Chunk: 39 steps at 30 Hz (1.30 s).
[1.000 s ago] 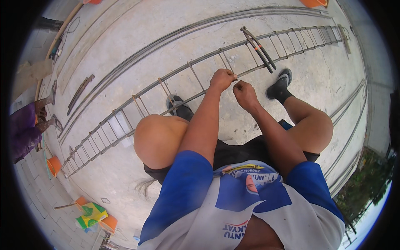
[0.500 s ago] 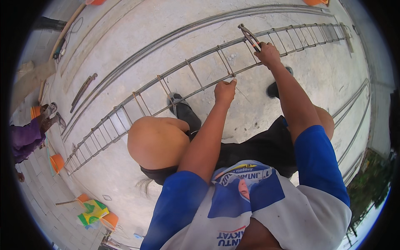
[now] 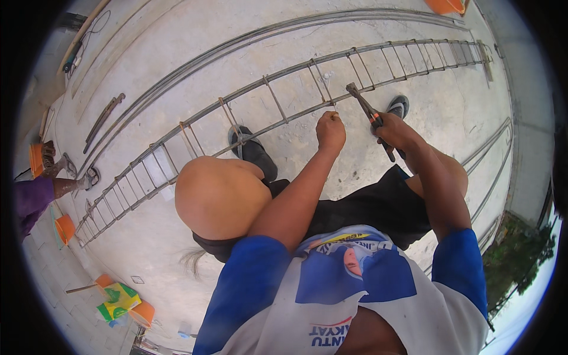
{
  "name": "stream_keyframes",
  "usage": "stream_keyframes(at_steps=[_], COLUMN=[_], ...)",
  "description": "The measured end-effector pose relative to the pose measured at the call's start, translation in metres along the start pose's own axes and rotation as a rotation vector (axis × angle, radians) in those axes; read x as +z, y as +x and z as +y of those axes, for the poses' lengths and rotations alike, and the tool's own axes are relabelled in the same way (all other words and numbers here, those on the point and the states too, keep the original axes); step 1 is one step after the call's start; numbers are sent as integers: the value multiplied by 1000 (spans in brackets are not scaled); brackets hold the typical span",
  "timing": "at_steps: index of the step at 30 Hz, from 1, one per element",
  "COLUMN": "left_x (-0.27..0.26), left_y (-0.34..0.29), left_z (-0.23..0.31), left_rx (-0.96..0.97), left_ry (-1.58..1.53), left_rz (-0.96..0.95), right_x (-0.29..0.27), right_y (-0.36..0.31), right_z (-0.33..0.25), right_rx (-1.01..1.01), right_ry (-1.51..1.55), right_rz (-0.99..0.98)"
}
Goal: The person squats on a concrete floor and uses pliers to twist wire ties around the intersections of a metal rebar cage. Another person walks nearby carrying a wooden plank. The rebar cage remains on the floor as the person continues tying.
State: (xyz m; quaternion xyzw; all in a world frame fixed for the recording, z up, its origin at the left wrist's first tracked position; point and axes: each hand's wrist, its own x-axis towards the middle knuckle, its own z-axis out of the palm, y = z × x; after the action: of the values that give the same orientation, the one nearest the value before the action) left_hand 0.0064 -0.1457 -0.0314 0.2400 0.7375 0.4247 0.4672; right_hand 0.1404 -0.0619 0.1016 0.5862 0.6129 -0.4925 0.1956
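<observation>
A long ladder-like cage of steel rebar [image 3: 288, 72] with crosswise ties lies on the concrete in front of me. My left hand [image 3: 331, 131] is closed in a pinch just on the near side of its lower bar, beside a pair of crosspieces. What the fingertips hold is too small to make out. My right hand [image 3: 397, 131] grips a pair of pincers [image 3: 365, 103] with dark handles and orange bands. The pincers' head points up and left, overlapping the lower bar in view, a little right of my left hand. Whether it touches the bar I cannot tell.
Loose rebar rods [image 3: 236, 42] run beyond the cage, and more rods [image 3: 486, 155] lie at the right. My sandalled left foot [image 3: 248, 145] is partly under the cage's near bar. A person in purple [image 3: 35, 198] is at the far left, near orange buckets [image 3: 65, 228].
My right hand has drawn the pincers back toward me, and they have turned from beyond the lower bar to its near side. My left hand has stayed pinched near the same crosspieces.
</observation>
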Motion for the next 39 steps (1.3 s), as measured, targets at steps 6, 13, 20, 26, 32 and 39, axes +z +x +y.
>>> stream_keyframes(at_steps=[6,13,20,26,32,39], left_x=[8,1,4,4,7,-40], left_y=[-14,-27,-24,-24,-18,12], left_z=[-5,6,-1,1,-12,-22], left_rx=[141,34,49,31,151,159], left_ry=[167,261,308,288,283,102], left_rz=[64,-153,-159,-167,-79,-129], right_x=[31,54,90,91,76,24], right_y=[7,3,-5,-15,-10,17], right_z=[12,6,-13,-31,-35,-25], right_rx=[-187,9,69,24,-33,-76], right_ry=[-401,-515,-770,-949,-1106,-564], right_rz=[99,135,463,607,526,-77])
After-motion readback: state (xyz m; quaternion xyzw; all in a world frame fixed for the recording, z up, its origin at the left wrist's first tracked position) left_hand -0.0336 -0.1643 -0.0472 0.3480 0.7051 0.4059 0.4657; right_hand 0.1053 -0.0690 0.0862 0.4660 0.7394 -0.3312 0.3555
